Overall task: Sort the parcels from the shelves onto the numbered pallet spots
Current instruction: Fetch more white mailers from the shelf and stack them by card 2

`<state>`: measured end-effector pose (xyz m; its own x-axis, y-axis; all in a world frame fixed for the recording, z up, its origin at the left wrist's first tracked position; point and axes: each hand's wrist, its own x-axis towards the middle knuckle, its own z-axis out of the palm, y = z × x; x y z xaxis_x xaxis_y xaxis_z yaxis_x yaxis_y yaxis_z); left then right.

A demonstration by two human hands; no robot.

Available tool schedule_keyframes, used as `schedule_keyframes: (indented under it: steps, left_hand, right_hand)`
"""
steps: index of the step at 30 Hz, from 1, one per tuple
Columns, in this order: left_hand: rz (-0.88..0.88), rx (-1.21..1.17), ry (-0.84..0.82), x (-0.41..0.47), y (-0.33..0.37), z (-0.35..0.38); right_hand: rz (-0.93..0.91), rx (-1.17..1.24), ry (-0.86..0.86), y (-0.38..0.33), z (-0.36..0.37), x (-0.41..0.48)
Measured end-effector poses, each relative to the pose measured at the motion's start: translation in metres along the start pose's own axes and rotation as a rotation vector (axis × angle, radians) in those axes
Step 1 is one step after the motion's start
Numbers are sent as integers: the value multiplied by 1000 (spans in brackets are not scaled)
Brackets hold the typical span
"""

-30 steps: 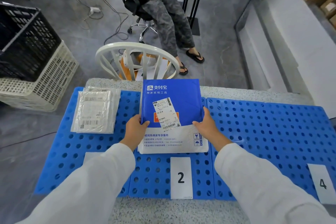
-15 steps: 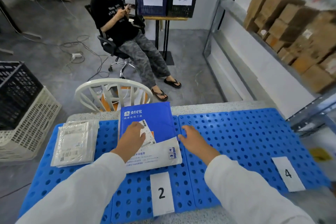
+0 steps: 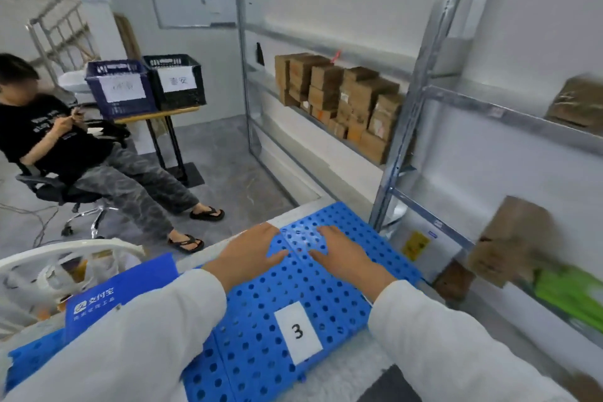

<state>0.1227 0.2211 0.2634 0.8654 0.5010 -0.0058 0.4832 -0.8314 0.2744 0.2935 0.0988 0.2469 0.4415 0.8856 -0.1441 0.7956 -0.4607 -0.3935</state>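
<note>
Stretching out over the blue pallet (image 3: 261, 303), L hand (image 3: 244, 254) & R hand (image 3: 342, 258) both lie flat w/ fingers spread, gripping nothing; touching it or not, can't tell. Blue parcel (image 3: 124, 287) lies at the pallet's left end, partly under the L sleeve (image 3: 130, 346). Card marked 3 (image 3: 297, 331) sits btwn the arms. Cardboard boxes (image 3: 342, 101) are stacked on the metal shelves (image 3: 489, 109) at R.

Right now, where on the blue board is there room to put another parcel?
The blue pallet is bare around the 3 card, from the card up to the left hand and right hand, and right toward the shelf post. Crowded: the left end, where the blue parcel lies, and behind the post, where cardboard boxes stand packed.
</note>
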Motion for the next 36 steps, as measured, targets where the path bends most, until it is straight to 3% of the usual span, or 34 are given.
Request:
schedule_keyframes:
  steps: [9,15,19,25,36]
  left_hand:
    - [291,65,-25,77,177,50]
    - [292,46,-89,108,247,95]
    - [242,64,-123,129,263,112]
    - [234,57,-219,168,260,137]
    - [184,-14,-361,314,223,202]
  right_hand:
    - [205,61,97,158,-55,-73]
    - [264,177,89,225,-43,-104]
    - [337,248,88,260,-29,-108]
    - [333,330,-54,297,-16,-77]
    - [539,477,47,356,13,47]
